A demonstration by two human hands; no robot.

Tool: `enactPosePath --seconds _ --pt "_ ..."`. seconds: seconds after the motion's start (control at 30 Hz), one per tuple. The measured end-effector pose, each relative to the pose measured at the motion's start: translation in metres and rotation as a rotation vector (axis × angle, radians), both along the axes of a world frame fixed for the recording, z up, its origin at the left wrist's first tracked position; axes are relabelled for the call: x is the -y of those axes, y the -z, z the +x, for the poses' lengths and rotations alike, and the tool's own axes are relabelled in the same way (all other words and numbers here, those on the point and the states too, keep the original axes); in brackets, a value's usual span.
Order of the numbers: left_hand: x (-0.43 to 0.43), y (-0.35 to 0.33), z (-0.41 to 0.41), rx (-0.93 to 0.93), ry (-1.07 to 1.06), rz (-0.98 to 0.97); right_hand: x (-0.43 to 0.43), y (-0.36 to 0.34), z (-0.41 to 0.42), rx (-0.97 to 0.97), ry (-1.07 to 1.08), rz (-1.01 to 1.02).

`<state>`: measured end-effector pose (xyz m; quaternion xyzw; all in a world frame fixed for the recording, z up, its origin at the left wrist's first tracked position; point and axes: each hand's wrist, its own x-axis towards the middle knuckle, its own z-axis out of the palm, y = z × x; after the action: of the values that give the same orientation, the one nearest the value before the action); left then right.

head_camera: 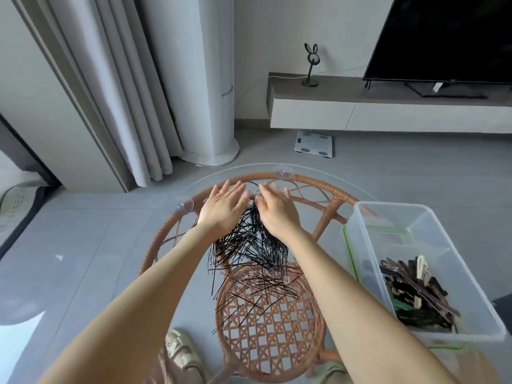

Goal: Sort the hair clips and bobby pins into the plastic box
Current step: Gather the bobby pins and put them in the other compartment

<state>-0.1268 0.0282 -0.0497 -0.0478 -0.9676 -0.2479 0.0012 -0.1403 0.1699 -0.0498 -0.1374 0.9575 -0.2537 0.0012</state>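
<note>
Bobby pins (pixel 249 245): heaped between both hands on glass table (pixel 327 239). Left hand (pixel 223 209) and right hand (pixel 277 214): fingers spread, flanking the heap's far end. Plastic box (pixel 471 275): right of the right hand.

A television (pixel 443 37) and rabbit ornament (pixel 310 65) stand on the console (pixel 332 106).

Bobby pins (pixel 249 253) on the table (pixel 318 187), plastic box (pixel 432 273) to their right.

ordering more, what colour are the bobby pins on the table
Black bobby pins, seen in the head view.
</note>
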Motion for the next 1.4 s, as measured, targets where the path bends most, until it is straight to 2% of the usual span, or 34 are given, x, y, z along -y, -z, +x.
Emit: enactPosePath --seconds 0.1,0.3,0.57,0.63,0.7,0.73,0.83,0.9,0.97,1.1,1.23,1.3,1.4 --pt "-0.002 -0.004 0.008 0.038 -0.037 0.151 0.006 -0.003 0.01 0.086 -0.066 -0.113" --pt "-0.004 -0.011 0.062 0.033 -0.023 0.352 -0.015 -0.014 0.06 0.137 -0.108 -0.34" --pt "-0.018 -0.014 0.131 0.063 -0.016 0.439 -0.04 -0.015 0.132 0.153 -0.156 -0.343" --pt "-0.022 -0.015 0.144 0.086 -0.025 0.511 -0.043 -0.016 0.144 0.16 -0.171 -0.339" --pt "-0.022 -0.018 0.155 0.069 -0.105 0.589 -0.052 -0.019 0.154 0.088 -0.115 -0.331" --pt "-0.019 -0.018 0.159 0.013 -0.18 0.538 -0.059 -0.019 0.158 0.02 -0.047 -0.318" --pt "-0.009 -0.012 0.179 -0.104 -0.331 0.212 -0.079 -0.014 0.172 -0.109 0.148 -0.256" --pt "-0.013 -0.003 0.194 -0.089 -0.289 0.098 -0.08 -0.008 0.184 -0.082 0.135 -0.204" --pt "-0.024 0.003 0.202 -0.082 -0.257 0.078 -0.071 -0.003 0.195 -0.042 0.102 -0.192" --pt "-0.055 -0.004 0.197 -0.127 -0.31 0.28 -0.048 -0.01 0.202 0.023 0.19 -0.469" --pt "-0.084 -0.015 0.194 -0.112 -0.353 0.543 -0.033 -0.025 0.208 0.153 0.181 -0.708" --pt "-0.086 -0.019 0.195 -0.103 -0.395 0.608 -0.036 -0.034 0.21 0.154 0.172 -0.678" --pt "-0.077 -0.022 0.197 -0.118 -0.426 0.627 -0.052 -0.05 0.208 -0.129 0.23 -0.445"
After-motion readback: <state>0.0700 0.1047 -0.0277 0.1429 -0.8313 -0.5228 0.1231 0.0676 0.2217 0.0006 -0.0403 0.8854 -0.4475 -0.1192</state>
